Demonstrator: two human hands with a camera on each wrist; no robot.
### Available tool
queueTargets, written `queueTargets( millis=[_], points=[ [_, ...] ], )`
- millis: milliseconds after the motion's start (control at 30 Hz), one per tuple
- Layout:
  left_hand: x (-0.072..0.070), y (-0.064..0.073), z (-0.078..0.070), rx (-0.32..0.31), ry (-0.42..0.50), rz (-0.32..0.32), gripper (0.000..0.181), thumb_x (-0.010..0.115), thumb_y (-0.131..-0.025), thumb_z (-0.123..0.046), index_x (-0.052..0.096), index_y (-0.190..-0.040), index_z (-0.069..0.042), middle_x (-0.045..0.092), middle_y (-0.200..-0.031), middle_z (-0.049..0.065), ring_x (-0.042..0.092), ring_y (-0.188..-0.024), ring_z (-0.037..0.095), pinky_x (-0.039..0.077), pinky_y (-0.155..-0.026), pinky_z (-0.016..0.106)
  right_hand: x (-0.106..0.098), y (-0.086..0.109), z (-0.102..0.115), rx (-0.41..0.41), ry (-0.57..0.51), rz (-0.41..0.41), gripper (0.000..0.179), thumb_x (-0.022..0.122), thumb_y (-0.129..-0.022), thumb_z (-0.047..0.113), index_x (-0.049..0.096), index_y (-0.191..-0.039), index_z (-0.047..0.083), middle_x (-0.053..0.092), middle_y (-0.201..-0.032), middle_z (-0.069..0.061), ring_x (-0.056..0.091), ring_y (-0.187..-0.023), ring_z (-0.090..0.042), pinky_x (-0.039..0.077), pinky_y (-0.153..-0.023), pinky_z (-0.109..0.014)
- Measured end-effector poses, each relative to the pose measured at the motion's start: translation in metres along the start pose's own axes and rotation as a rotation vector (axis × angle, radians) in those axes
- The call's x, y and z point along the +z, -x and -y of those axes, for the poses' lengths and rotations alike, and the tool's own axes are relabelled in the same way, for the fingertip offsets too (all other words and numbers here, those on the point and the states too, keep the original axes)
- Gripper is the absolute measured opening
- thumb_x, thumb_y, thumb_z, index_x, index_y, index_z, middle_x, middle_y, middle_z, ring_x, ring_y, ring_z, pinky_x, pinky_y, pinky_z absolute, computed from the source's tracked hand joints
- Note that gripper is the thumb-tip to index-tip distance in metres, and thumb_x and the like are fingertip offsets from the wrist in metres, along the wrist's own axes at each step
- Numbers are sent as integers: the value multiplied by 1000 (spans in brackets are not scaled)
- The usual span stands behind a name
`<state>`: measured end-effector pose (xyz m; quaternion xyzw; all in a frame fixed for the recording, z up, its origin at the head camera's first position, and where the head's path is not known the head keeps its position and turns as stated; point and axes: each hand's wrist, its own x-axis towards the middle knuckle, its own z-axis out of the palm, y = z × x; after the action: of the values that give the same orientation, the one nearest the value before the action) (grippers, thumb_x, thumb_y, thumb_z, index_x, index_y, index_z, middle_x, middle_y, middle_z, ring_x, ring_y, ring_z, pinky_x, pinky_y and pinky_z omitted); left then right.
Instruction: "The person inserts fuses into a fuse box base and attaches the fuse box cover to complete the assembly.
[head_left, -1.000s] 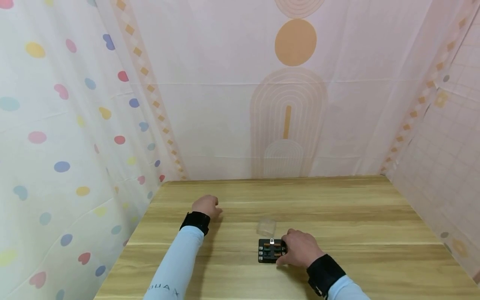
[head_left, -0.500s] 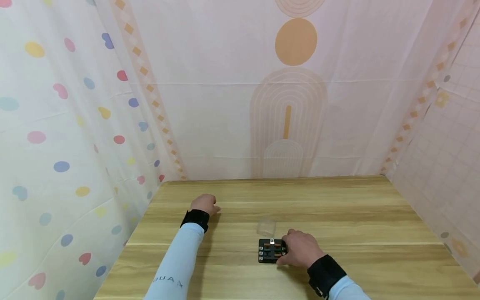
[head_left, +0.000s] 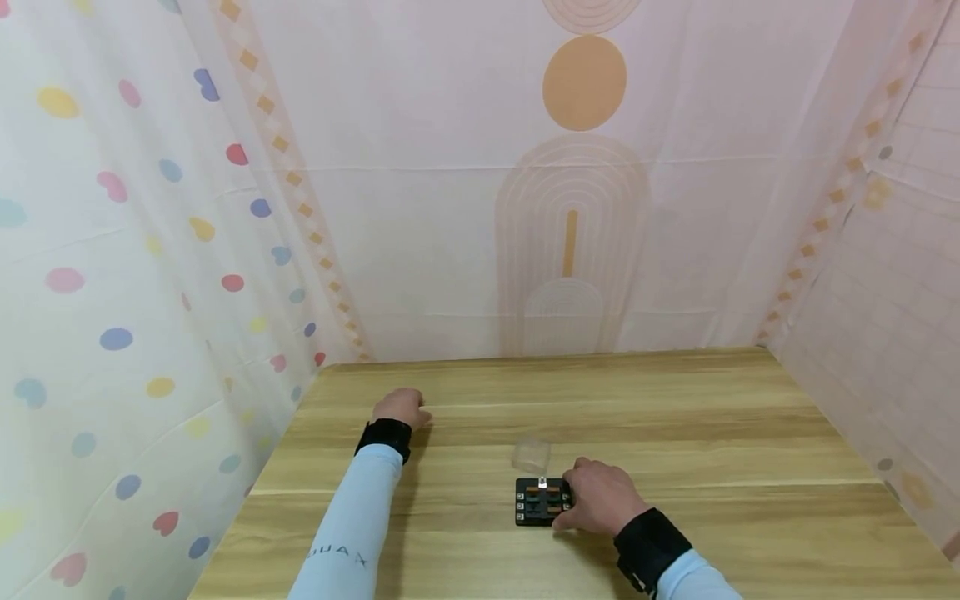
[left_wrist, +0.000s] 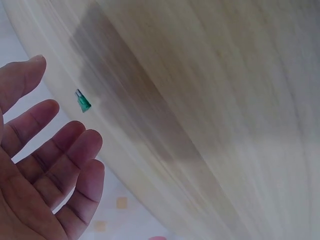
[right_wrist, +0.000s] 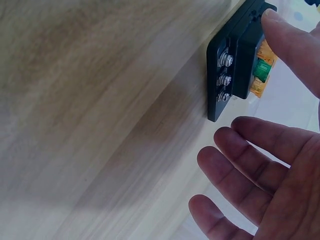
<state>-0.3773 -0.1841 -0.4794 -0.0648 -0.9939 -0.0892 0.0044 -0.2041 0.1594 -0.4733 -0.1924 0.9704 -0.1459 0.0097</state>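
At the front middle of the table in the head view lies a black fuse block [head_left: 534, 518]. My right hand [head_left: 602, 497] holds it by its right end, thumb at the near edge and fingers at the far one. In the right wrist view, screw terminals [right_wrist: 224, 80] line the block's side, with orange and green blade fuses [right_wrist: 262, 70] seated on top. Farther back on the left is my left hand [head_left: 400, 407], loosely bent and holding nothing. Beyond its fingertips in the left wrist view, a small green blade fuse [left_wrist: 84, 103] lies on the wood.
A clear plastic cover [head_left: 531, 456] lies just behind the fuse block on the wooden table [head_left: 675, 417]. Patterned curtains [head_left: 420, 208] hang along the table's back and both sides.
My left hand has drifted slightly left and back, and its fingers stay bent and free. The right hand stays in place at the fuse block.
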Motion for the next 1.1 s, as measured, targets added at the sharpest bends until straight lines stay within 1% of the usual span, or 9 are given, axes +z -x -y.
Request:
queueTargets(
  millis=[167,333,500,700,800,967,1100],
  points=[
    [-4,-1,-1,-42,17,15,26,72,-85,-23,72,-103,-4,70,-103,11,65,-94,29,53,-79,46,0,0,-1,5,-6,0,57,89,-64,47,73,-97,4,55,-82,1,47,-67,-14,45,-59,-36],
    [-8,1,-6,-71,30,34,28,71,-87,-21,70,-107,-1,70,-106,13,65,-96,30,53,-81,46,1,1,-3,-3,4,-8,55,88,-65,49,72,-94,6,55,-81,1,48,-67,-14,45,-59,-36],
    [-7,-2,-4,-73,14,25,28,72,-89,-23,69,-104,0,70,-100,13,65,-92,30,53,-79,46,2,1,-2,0,18,-14,53,88,-64,50,72,-92,7,56,-83,0,48,-67,-14,46,-59,-36],
    [-6,-9,-2,-69,24,21,33,72,-89,-23,69,-110,2,69,-108,18,65,-97,33,53,-81,49,1,1,0,10,25,-18,54,89,-64,50,72,-93,7,57,-84,0,49,-68,-15,47,-60,-36],
    [-6,-11,0,-75,19,26,35,73,-89,-24,68,-113,1,69,-111,18,65,-99,33,53,-82,48,1,2,1,15,22,-17,54,89,-64,50,72,-92,7,57,-84,0,49,-68,-15,47,-60,-37],
    [-6,-15,1,-80,17,33,37,73,-89,-26,68,-114,0,69,-111,17,65,-99,32,54,-81,48,1,2,1,28,13,-6,54,89,-64,49,72,-92,6,56,-83,-1,48,-69,-16,47,-61,-37],
    [-4,-18,1,-79,13,28,35,73,-89,-25,68,-113,0,69,-110,16,66,-98,32,54,-80,47,1,2,1,31,21,-6,57,89,-64,50,73,-95,6,58,-86,-2,51,-70,-17,49,-63,-39]
  ],
)
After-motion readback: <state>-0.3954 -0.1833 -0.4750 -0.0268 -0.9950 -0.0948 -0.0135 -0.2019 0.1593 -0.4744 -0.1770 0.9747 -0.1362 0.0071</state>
